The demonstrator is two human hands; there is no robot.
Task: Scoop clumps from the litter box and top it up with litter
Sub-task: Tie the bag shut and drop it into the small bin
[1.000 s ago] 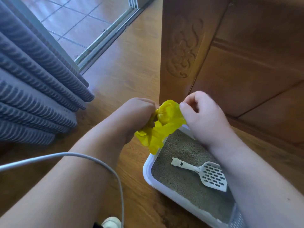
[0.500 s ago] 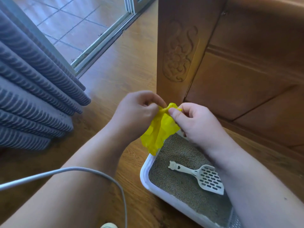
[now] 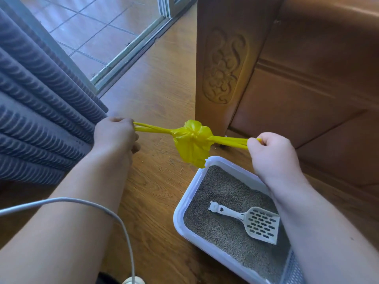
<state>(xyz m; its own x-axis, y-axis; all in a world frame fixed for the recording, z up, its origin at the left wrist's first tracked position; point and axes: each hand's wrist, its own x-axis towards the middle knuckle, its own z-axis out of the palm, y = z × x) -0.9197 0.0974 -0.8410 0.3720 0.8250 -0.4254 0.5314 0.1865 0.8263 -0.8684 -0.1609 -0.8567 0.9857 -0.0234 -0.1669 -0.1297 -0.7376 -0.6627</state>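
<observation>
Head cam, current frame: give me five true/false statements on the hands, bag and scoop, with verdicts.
1. The left hand and right hand each grip a stretched handle of the yellow bag. True.
2. The scoop is held in the right hand. False: it lies inside the litter box, untouched.
3. The bag lies inside the litter box. False: it hangs between the two hands.
4. A white cable crosses the left forearm. True.
5. The litter box sits on tiles. False: it sits on the wooden floor.
</observation>
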